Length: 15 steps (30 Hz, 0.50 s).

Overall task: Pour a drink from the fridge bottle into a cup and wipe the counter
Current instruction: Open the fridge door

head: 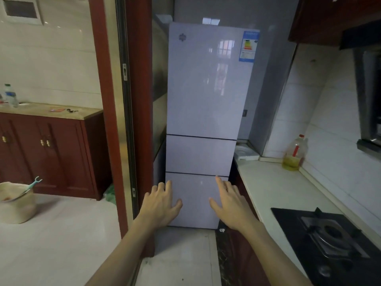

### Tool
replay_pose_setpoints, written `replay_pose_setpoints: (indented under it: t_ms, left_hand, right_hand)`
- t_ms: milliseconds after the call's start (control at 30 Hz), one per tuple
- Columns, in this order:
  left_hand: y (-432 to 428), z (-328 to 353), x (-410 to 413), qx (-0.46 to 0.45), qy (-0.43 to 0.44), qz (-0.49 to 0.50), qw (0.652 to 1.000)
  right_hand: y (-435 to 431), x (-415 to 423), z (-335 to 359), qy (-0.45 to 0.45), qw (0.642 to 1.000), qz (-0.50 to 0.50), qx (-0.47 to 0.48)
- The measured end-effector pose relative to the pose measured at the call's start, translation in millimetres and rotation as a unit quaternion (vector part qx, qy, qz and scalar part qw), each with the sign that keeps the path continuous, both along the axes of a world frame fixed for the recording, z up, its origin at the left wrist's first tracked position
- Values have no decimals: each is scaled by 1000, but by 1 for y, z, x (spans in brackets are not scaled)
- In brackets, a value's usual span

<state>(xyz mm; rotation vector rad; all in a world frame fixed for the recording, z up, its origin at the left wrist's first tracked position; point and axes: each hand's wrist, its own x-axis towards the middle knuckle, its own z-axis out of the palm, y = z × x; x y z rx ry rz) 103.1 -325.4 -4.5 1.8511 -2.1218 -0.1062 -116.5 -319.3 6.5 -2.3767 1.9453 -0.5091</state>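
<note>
A tall white three-door fridge (206, 83) stands straight ahead with all its doors closed, so nothing inside it shows. Both my arms reach forward in front of its lowest door. My left hand (159, 203) is open, fingers spread, holding nothing. My right hand (228, 203) is also open and holds nothing, just right of the left one. The pale counter (274, 188) runs along the right wall beside the fridge. No cup or cloth is in view.
A black gas hob (329, 240) is set into the counter at the near right, under a range hood (369, 96). An oil bottle (294, 153) stands against the tiled wall. A red door frame (111, 120) is on the left; beyond it are a wooden cabinet (51, 149), a water bottle (10, 96) and a woven basket (17, 201).
</note>
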Motion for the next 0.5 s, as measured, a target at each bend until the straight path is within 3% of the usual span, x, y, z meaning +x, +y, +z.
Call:
replay_pose_setpoints:
  t_ms: [500]
  left_hand:
    - [-220,10,-21,-5,7,22,1000]
  right_hand:
    - [-228,-25,-7,-34,998,36,-33]
